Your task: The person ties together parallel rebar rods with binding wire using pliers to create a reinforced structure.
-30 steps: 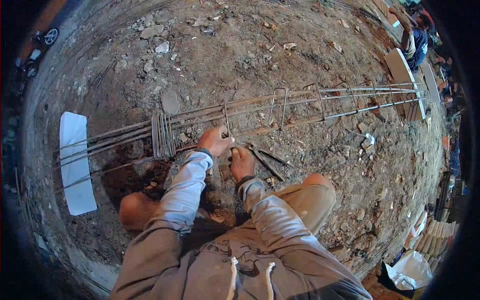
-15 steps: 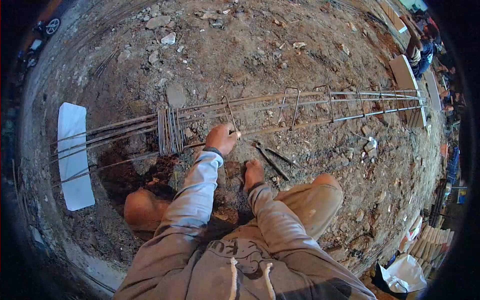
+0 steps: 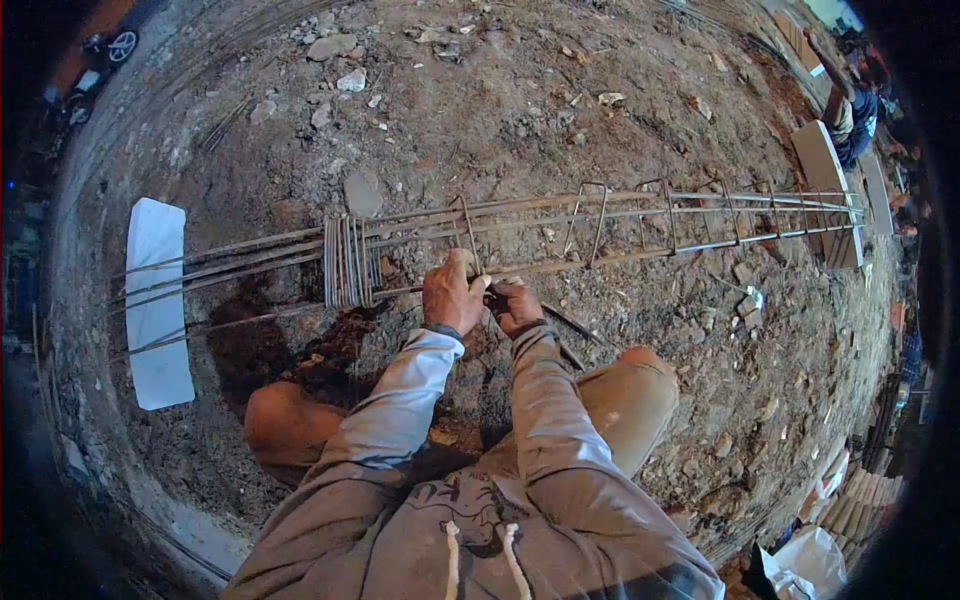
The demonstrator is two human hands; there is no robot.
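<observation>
You sit over a wide stretch of rough, stony ground [image 3: 560,130], knees bent out to either side. Lying lengthwise across it in front of you are long metal rods [image 3: 550,266], which pass just beyond your hands and have bent metal loops set around them at intervals towards the right. Past their right end, at the far edge of view, another person [image 3: 858,125] is down low. A white slab [image 3: 158,322] lies under the left end of the rods; a pale slab [image 3: 820,158] stands beneath the right end. Left of your hands, a tight bundle of loops [image 3: 343,262] sits around the rods. Dark pincers [image 3: 575,324] lie on the ground just beside your right hand [image 3: 514,304], their handles pointing away to the right and their head hidden. One single loop [image 3: 467,228] rises between the bundle and the wider-spaced loops, its lower end meeting the front rod right at your left hand [image 3: 455,295]. Your left fingers are bent in at that corner, thumb towards the right hand; your right fingers are curled, nearly touching the left. What either set of fingertips pinches, you cannot tell.
</observation>
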